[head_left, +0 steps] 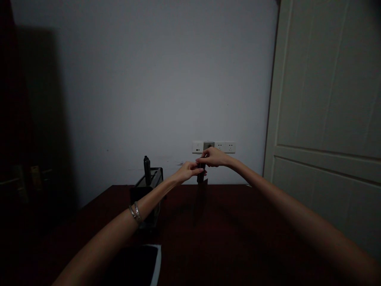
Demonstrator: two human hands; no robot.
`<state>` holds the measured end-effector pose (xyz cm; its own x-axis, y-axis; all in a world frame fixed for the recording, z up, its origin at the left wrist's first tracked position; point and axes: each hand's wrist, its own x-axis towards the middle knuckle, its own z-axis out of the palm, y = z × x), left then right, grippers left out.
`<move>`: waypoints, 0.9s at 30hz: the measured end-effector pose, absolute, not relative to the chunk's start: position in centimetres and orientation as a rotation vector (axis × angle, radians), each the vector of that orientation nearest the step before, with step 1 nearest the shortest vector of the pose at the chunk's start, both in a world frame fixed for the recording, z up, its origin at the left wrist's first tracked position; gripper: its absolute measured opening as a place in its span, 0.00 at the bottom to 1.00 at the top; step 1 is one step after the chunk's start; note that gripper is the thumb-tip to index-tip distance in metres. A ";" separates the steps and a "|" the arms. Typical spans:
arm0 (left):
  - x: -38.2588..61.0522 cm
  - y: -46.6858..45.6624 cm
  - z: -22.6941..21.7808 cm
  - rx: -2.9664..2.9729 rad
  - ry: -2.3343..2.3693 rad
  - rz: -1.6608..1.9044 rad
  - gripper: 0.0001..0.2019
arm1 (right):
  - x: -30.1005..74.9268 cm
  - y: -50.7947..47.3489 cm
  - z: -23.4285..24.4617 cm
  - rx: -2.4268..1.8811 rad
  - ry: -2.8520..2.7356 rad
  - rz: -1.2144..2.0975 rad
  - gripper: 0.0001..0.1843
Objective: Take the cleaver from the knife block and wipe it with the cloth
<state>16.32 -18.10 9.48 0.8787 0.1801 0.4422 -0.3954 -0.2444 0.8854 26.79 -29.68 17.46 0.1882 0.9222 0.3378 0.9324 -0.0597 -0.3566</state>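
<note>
Both hands meet at the dark handle of a knife (pixel 201 174), held upright over the table with its broad, dim blade pointing down. My left hand (pixel 189 170) pinches the handle from the left, thumb and fingers closed on it. From the right, my right hand (pixel 212 156) has its fingers closed at the handle's top end. To the left stands a dark knife block (pixel 154 178), partly behind my left forearm. A black handle (pixel 147 169) sticks up out of it. Poor light hides the blade's exact outline.
Under the hands is a dark red-brown table (pixel 232 230) against a pale wall (pixel 166 79). A dark flat thing with a white edge (pixel 158 262) lies at the near side, partly covered by my left arm. Wall sockets (pixel 225 147) and a pale panelled door (pixel 321 119) are beyond.
</note>
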 end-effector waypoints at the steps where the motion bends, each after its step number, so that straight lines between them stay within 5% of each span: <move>1: 16.4 -18.2 9.4 1.751 -0.150 0.548 0.12 | 26.8 -29.7 17.3 -1.980 -1.731 -0.035 0.22; 10: 14.8 -20.6 8.3 1.645 0.115 1.074 0.05 | 27.6 -30.1 15.9 -2.005 -1.499 -0.210 0.19; 12: 14.2 -22.2 7.3 1.504 0.165 1.119 0.11 | 27.7 -30.3 15.6 -1.996 -1.396 -0.261 0.20; 20: 16.7 -26.2 3.2 0.620 0.245 0.340 0.24 | 26.8 -30.8 13.0 -1.893 -1.100 -0.424 0.19; 27: 20.2 -26.3 3.3 0.383 0.157 0.349 0.28 | 26.4 -31.0 8.8 -1.814 -0.959 -0.588 0.18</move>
<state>20.18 -26.30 3.33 0.9287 0.3611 -0.0841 -0.3026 0.8693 0.3909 26.42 -30.99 8.85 0.5736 0.3531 0.7391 0.8189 -0.2250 -0.5280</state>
